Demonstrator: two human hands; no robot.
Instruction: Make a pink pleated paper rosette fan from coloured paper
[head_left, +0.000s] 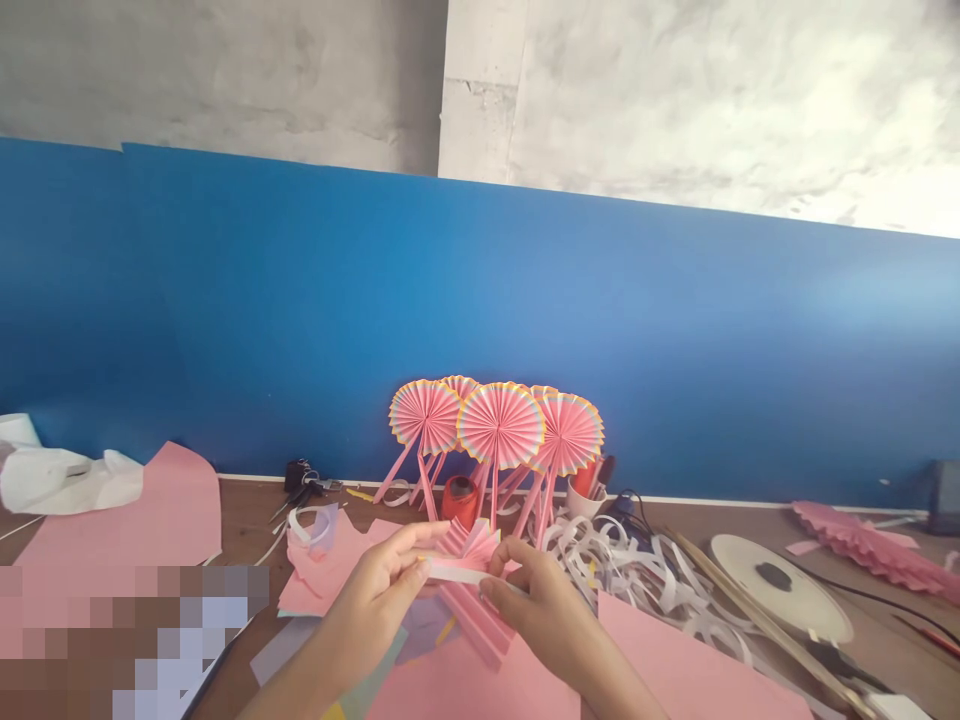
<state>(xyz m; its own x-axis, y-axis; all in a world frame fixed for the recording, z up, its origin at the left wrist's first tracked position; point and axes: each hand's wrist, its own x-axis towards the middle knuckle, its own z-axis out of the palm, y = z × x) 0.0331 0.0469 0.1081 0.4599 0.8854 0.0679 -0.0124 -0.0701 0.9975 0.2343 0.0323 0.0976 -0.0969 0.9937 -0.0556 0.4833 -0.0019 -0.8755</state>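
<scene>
Left hand (pixel 386 583) and right hand (pixel 531 588), half-curled, both pinch narrow white paper strip (pixel 459 573) across pink pleated paper (pixel 480 625); round pink paper fans (pixel 500 425) near back edge of brown desk (pixel 251 508).

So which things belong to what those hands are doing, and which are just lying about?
Seem to belong:
white strip, pinched by left hand and right hand
pleated pink paper, which it crosses
round pink paper fans, also pleated

Probably just lying about:
bunch of keys
off-white disc with dark centre
curled white strips, perhaps scraps
</scene>
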